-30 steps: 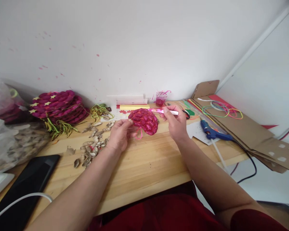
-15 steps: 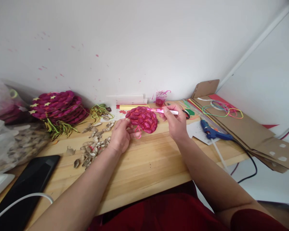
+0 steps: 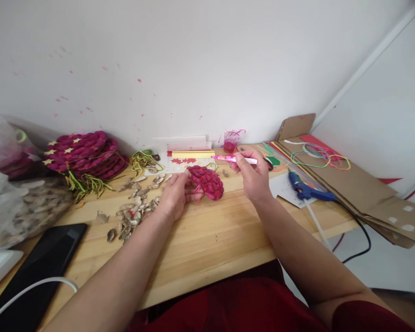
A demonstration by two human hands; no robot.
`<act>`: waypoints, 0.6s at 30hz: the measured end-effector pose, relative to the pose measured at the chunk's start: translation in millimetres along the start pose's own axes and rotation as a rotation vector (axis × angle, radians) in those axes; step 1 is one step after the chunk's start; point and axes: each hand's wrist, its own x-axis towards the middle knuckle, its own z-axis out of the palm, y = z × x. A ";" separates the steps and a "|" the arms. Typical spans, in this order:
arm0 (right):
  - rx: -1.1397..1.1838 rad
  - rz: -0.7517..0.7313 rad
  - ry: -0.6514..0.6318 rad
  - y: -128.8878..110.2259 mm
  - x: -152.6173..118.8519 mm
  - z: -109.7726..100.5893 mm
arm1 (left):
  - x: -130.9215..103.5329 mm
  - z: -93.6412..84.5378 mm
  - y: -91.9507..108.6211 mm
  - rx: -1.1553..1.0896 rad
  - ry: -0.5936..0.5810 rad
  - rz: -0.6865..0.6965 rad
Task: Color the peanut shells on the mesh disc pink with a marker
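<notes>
In my left hand [image 3: 178, 196] is a round magenta piece [image 3: 207, 181] with a bumpy surface of overlapping shell-like bits. Fingers and thumb grip its left edge, and it stands tilted over the table. A pink string loop [image 3: 197, 189] hangs by those fingers. My right hand [image 3: 254, 175] pinches a white marker-shaped stick [image 3: 247, 160] with a pink-stained front end. Its tip points left, above the magenta piece and apart from it. Black-handled scissors [image 3: 271, 162] lie partly hidden behind my right hand. Loose tan shells [image 3: 129, 219] lie left of my left hand.
A cup of pink liquid [image 3: 230, 142] stands by the wall. At left are stacked magenta pieces [image 3: 85, 154], a bag of shells [image 3: 38, 207] and a black tablet [image 3: 43, 272]. A blue glue gun [image 3: 307, 190] and cardboard [image 3: 352, 184] lie at right.
The magenta piece has turned and dropped slightly in my left hand, showing narrower. The stick's tip, previously at its upper edge, is now apart from it. My right hand has barely moved.
</notes>
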 end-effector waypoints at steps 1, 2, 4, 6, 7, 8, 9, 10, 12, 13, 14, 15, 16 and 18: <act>0.001 -0.003 -0.002 0.2 0.1 -0.3 | 0.1 0.1 0.6 -0.011 -0.013 -0.016; 0.000 -0.007 -0.004 0.3 0.1 -0.7 | 0.0 0.3 1.2 -0.026 -0.022 -0.034; -0.006 -0.011 -0.008 0.5 0.1 -1.4 | -0.1 0.4 2.0 -0.063 -0.029 -0.070; -0.016 -0.011 -0.005 0.7 0.2 -1.9 | 0.0 -0.3 1.2 -0.084 -0.049 -0.090; -0.021 -0.006 -0.003 0.9 0.2 -2.1 | 0.3 -1.1 0.0 -0.084 -0.072 -0.090; -0.026 0.001 0.000 1.1 0.3 -2.1 | 0.8 -2.1 -1.6 -0.077 -0.105 -0.084; -0.030 0.008 0.004 1.1 0.4 -2.0 | 1.4 -3.4 -3.6 -0.069 -0.137 -0.071; -0.034 0.015 0.007 1.1 0.4 -1.8 | 2.3 -4.8 -5.8 -0.061 -0.163 -0.057; -0.036 0.023 0.011 0.8 0.4 -1.3 | 4.1 -7.6 -10.1 -0.043 -0.195 -0.024; -0.035 0.024 0.011 0.6 0.4 -0.9 | 4.9 -8.9 -12.1 -0.029 -0.209 -0.007; -0.033 0.024 0.009 0.3 0.3 -0.6 | 5.6 -10.0 -13.7 -0.008 -0.221 0.014; -0.032 0.025 0.007 0.0 0.1 -0.3 | 6.2 -10.9 -15.1 0.025 -0.232 0.037; -0.033 0.025 0.005 -0.3 0.0 -0.1 | 6.6 -11.7 -16.2 0.068 -0.241 0.065; -0.037 0.024 0.001 -0.7 -0.1 0.2 | 7.0 -12.7 -17.7 0.163 -0.256 0.125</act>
